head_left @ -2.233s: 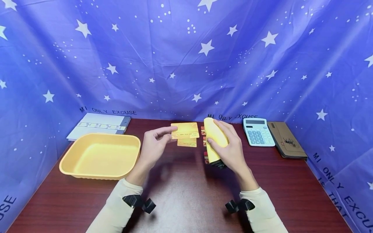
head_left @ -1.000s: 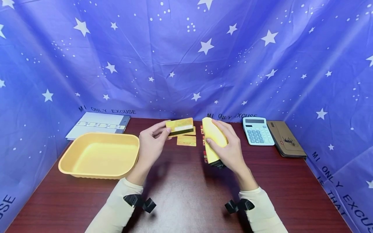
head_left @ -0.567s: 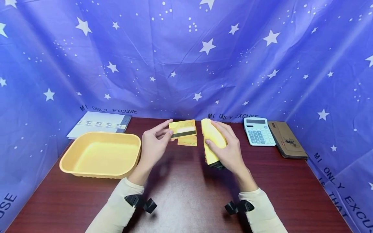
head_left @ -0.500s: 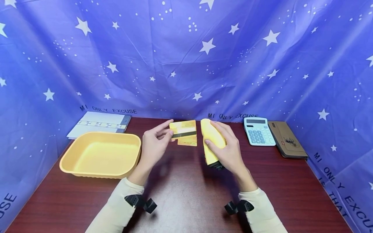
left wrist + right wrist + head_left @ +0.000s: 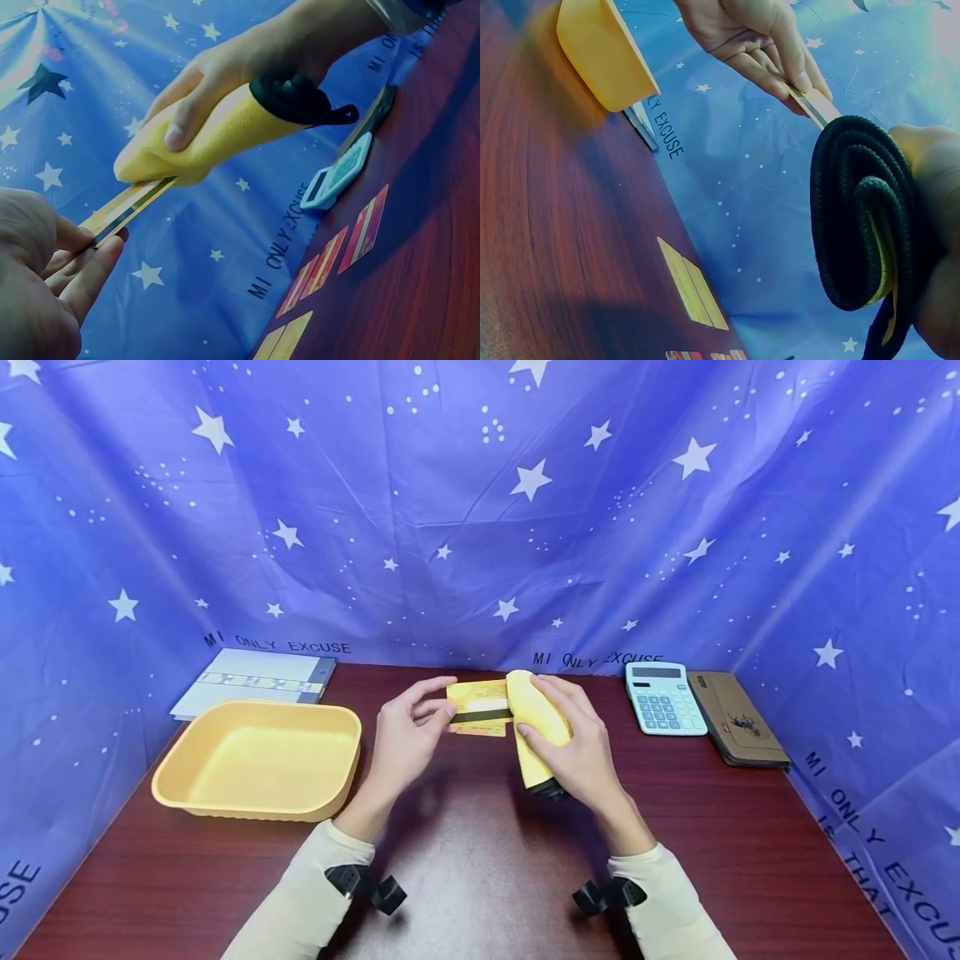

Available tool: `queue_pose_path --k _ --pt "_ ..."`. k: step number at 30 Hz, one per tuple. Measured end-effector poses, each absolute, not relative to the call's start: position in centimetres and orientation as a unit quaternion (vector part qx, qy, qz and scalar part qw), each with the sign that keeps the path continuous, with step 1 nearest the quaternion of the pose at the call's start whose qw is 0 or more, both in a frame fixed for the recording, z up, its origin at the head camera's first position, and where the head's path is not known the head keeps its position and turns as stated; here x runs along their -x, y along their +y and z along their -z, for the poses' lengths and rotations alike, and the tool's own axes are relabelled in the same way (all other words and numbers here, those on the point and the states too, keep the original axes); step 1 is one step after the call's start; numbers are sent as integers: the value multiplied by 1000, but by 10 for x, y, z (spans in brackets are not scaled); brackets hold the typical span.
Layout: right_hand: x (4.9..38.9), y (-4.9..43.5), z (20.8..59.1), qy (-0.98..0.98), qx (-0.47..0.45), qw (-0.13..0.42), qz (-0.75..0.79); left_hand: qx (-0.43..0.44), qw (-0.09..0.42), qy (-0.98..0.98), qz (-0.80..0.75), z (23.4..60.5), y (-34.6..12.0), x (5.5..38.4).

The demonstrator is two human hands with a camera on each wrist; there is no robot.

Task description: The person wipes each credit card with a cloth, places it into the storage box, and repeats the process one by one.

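Note:
In the head view my left hand (image 5: 405, 733) pinches a gold bank card (image 5: 468, 692) by its left end, the striped back facing me. My right hand (image 5: 581, 739) grips a rolled yellow cloth (image 5: 542, 731) with a black edge, held off the table. The cloth's left side touches the card and covers its right end. In the right wrist view, the roll's layered black end (image 5: 831, 217) shows. Below, two gold cards (image 5: 690, 289) lie side by side on the table. Three red cards (image 5: 365, 225) lie beyond them in the left wrist view, hidden by cloth and hand from above.
A yellow plastic basin (image 5: 258, 806) stands left on the dark red table (image 5: 480, 877). Behind it lies a white notebook-like item (image 5: 247, 683). At the back right are a light blue calculator (image 5: 666, 702) and a brown wallet (image 5: 742, 722). A blue star-patterned curtain (image 5: 420, 510) surrounds the table.
The held card was turned from its printed front to its striped back. My hands have since come together, the cloth moving left onto the card's right end.

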State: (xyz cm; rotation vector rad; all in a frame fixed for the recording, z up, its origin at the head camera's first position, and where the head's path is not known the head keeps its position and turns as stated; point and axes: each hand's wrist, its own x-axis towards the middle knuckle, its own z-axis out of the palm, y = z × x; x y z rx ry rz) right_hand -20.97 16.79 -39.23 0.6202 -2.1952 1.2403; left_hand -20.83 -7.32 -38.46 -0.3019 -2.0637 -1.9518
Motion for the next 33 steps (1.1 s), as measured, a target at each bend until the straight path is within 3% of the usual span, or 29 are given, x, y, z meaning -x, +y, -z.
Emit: queue_pose_path --k 11,25,33 --pt "210 162 399 -811 -238 285 -452 111 122 -691 704 387 -65 206" --pt "207 153 404 -821 -259 289 -419 99 144 -708 684 392 -58 206" --pt "203 147 407 -830 -256 272 -415 109 104 -674 723 393 -53 202"
